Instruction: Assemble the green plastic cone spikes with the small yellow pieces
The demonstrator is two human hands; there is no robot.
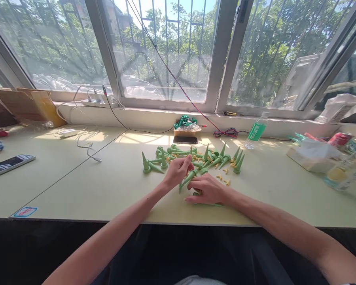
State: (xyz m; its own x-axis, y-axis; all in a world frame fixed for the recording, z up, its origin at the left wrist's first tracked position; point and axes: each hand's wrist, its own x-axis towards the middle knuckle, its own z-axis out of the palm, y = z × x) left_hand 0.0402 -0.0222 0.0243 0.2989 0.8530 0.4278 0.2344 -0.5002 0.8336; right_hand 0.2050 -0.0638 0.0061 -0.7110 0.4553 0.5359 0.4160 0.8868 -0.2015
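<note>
My left hand (179, 170) is closed in a pinch above the near side of a pile of green watering spikes (216, 159). Whatever lies between its fingertips is too small or hidden to make out; a green tip shows just behind them. Just right of it, my right hand (209, 189) curls low over the table, fingers and thumb around a green spike (197, 193) that my palm mostly covers. Another green spike (186, 180) lies slanted between both hands. Small yellow valve pieces (227, 182) are scattered beside my right hand and among the spikes.
Behind the pile are a dark phone (185, 140) and a small box (186, 128) with green tubing. A bottle (256, 131) stands back right, near a tissue box (311, 156). Leftward lie a white cable (90, 152) and another phone (10, 165). The table's front edge (130, 221) is close.
</note>
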